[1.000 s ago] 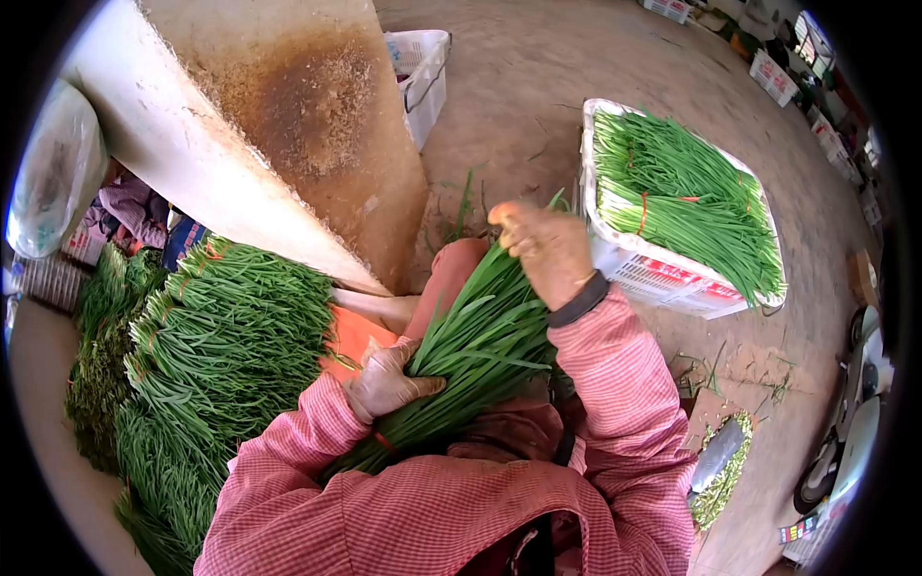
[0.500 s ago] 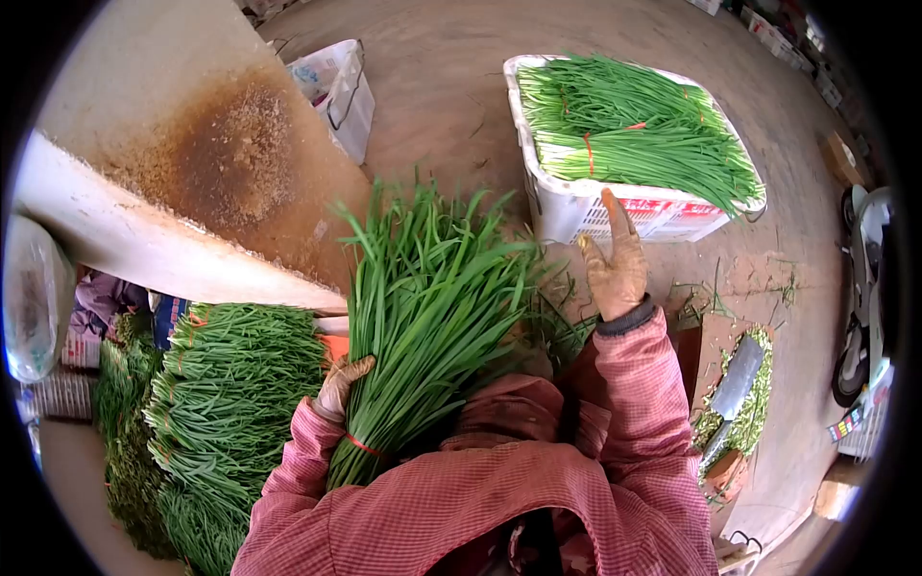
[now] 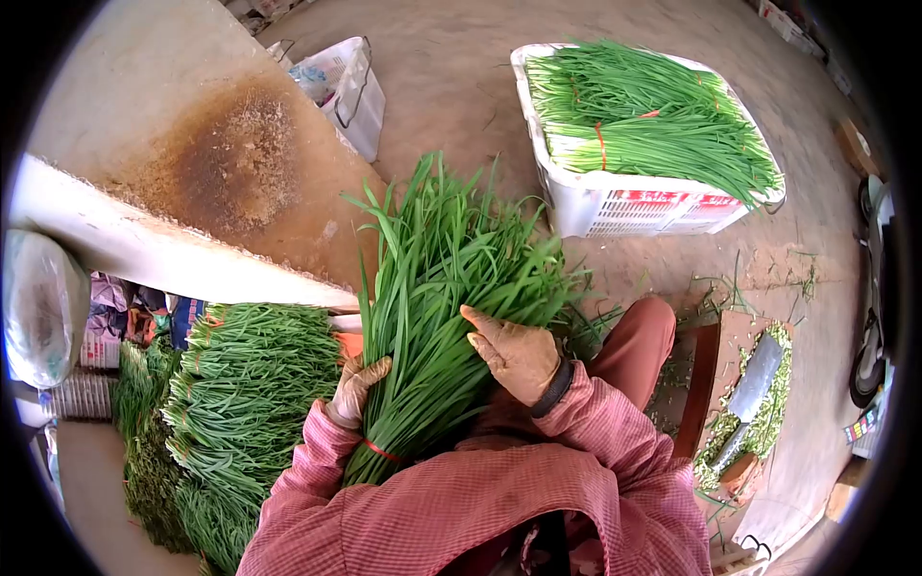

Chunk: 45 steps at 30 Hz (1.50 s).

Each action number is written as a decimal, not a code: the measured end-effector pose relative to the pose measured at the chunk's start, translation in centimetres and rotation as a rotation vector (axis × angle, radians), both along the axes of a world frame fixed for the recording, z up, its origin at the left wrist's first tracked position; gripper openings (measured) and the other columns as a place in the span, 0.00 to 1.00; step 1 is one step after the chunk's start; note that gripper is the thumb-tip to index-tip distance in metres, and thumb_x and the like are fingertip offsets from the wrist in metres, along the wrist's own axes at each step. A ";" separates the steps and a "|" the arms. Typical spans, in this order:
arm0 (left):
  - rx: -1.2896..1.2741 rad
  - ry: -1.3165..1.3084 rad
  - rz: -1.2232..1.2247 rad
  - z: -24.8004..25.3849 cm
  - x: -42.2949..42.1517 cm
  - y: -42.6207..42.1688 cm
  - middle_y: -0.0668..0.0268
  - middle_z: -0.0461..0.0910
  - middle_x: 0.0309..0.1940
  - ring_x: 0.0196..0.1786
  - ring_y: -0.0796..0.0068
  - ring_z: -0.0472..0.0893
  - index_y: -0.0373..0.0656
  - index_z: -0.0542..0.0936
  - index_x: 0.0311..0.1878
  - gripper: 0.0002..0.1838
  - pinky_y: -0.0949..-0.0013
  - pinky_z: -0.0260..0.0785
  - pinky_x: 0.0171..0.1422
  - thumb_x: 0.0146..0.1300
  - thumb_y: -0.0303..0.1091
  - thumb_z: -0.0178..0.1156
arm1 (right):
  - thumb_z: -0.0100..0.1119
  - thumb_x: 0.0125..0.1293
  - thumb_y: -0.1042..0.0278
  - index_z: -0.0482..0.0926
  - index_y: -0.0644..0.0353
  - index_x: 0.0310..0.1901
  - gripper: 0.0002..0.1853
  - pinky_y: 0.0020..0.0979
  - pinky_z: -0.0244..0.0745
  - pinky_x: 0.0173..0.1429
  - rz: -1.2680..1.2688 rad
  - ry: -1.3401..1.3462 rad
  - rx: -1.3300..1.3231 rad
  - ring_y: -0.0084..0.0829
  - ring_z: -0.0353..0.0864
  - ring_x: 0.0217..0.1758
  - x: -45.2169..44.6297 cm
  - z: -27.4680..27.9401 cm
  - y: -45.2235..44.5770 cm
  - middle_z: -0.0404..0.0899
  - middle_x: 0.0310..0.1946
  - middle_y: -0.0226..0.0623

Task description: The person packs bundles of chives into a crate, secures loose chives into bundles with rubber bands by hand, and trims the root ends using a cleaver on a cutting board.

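A large bunch of long green leaves, tied low down with a red band, leans across my lap with its leaf tips pointing away from me. My left hand, in a pale glove, is closed round the left side of the bunch just above the band. At the right side of the leaves is my right hand, in a stained glove, its index finger and thumb apart and pointing at the bunch. Nothing shows held in it.
A white crate of banded green bunches stands ahead right. Stacked bunches lie at left beside a stained slanted slab. A cleaver rests on a board among clippings at right. Another white crate stands behind the slab.
My right hand came down from the tip end, swung out to the right, then returned to the bunch. The bunch was turned more upright, and its leaves spread wider.
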<state>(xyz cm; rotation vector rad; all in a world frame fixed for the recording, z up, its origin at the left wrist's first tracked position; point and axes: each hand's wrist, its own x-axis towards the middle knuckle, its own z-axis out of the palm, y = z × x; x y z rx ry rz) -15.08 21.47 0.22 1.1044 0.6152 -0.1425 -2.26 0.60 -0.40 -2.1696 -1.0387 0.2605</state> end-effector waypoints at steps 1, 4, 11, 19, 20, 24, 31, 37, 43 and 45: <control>-0.006 -0.027 0.036 0.0 0.0 -0.1 0.61 0.79 0.42 0.42 0.69 0.79 0.38 0.73 0.51 0.16 0.68 0.72 0.48 0.60 0.32 0.56 | 0.51 0.62 0.60 0.74 0.52 0.50 0.15 0.35 0.72 0.32 -0.117 -0.050 0.169 0.36 0.76 0.25 0.4 -0.5 -0.1 0.77 0.28 0.33; -0.003 0.043 -0.019 0.4 -0.3 0.3 0.61 0.78 0.43 0.43 0.70 0.79 0.37 0.72 0.52 0.16 0.68 0.72 0.48 0.62 0.32 0.54 | 0.57 0.57 0.64 0.79 0.52 0.42 0.11 0.34 0.74 0.36 -0.329 -0.111 0.445 0.35 0.78 0.31 2.6 2.5 -0.3 0.79 0.32 0.34; 0.059 -0.047 -0.092 1.5 0.1 -1.0 0.61 0.78 0.44 0.44 0.72 0.78 0.36 0.71 0.53 0.17 0.71 0.71 0.49 0.64 0.34 0.51 | 0.65 0.48 0.64 0.82 0.50 0.38 0.13 0.43 0.53 0.65 -0.138 -0.357 0.199 0.43 0.51 0.68 8.4 2.9 4.4 0.63 0.61 0.36; 0.030 -0.021 -0.049 0.9 -0.2 -0.4 0.61 0.78 0.43 0.42 0.72 0.79 0.35 0.71 0.53 0.17 0.71 0.72 0.47 0.64 0.34 0.51 | 0.64 0.49 0.59 0.81 0.46 0.39 0.13 0.52 0.46 0.67 0.102 -0.101 -0.175 0.45 0.46 0.70 8.5 2.3 5.6 0.58 0.64 0.35; 0.027 -0.011 -0.050 0.9 -0.2 -0.4 0.60 0.78 0.43 0.41 0.71 0.79 0.35 0.71 0.53 0.17 0.71 0.72 0.47 0.64 0.34 0.51 | 0.64 0.48 0.59 0.79 0.47 0.42 0.16 0.51 0.47 0.67 0.089 -0.099 -0.172 0.46 0.48 0.69 8.4 2.2 5.5 0.57 0.65 0.35; 0.030 0.001 -0.071 1.0 -0.2 0.0 0.60 0.78 0.43 0.41 0.71 0.79 0.34 0.70 0.53 0.18 0.71 0.72 0.47 0.65 0.35 0.50 | 0.65 0.48 0.61 0.75 0.51 0.49 0.23 0.49 0.47 0.67 -0.015 -0.080 -0.138 0.46 0.48 0.69 8.0 1.6 5.5 0.57 0.65 0.35; 0.008 0.006 -0.053 1.5 -0.3 -0.3 0.59 0.78 0.43 0.42 0.69 0.79 0.32 0.69 0.54 0.19 0.70 0.72 0.47 0.65 0.36 0.49 | 0.66 0.47 0.59 0.70 0.53 0.55 0.31 0.45 0.52 0.66 -0.118 0.023 0.063 0.45 0.50 0.68 8.1 0.9 5.3 0.55 0.65 0.39; -0.014 0.009 -0.070 1.4 -0.4 -0.1 0.58 0.78 0.43 0.41 0.69 0.80 0.33 0.71 0.53 0.19 0.70 0.73 0.46 0.64 0.36 0.51 | 0.66 0.46 0.57 0.82 0.51 0.37 0.15 0.46 0.52 0.64 -0.086 -0.299 0.212 0.46 0.49 0.68 8.1 1.5 4.2 0.56 0.64 0.40; 0.004 0.031 -0.070 1.7 -0.7 -0.3 0.59 0.80 0.40 0.39 0.69 0.80 0.33 0.73 0.49 0.17 0.70 0.74 0.45 0.63 0.37 0.52 | 0.63 0.48 0.51 0.81 0.49 0.42 0.19 0.45 0.49 0.66 -0.084 -0.287 -0.110 0.46 0.46 0.69 7.6 1.9 4.1 0.54 0.66 0.40; 0.002 0.009 -0.060 1.5 -0.6 -0.4 0.59 0.80 0.40 0.39 0.69 0.81 0.33 0.74 0.49 0.17 0.70 0.74 0.45 0.63 0.37 0.52 | 0.65 0.46 0.53 0.80 0.48 0.44 0.21 0.44 0.49 0.68 -0.072 -0.275 -0.167 0.45 0.47 0.69 7.6 1.3 3.8 0.53 0.65 0.39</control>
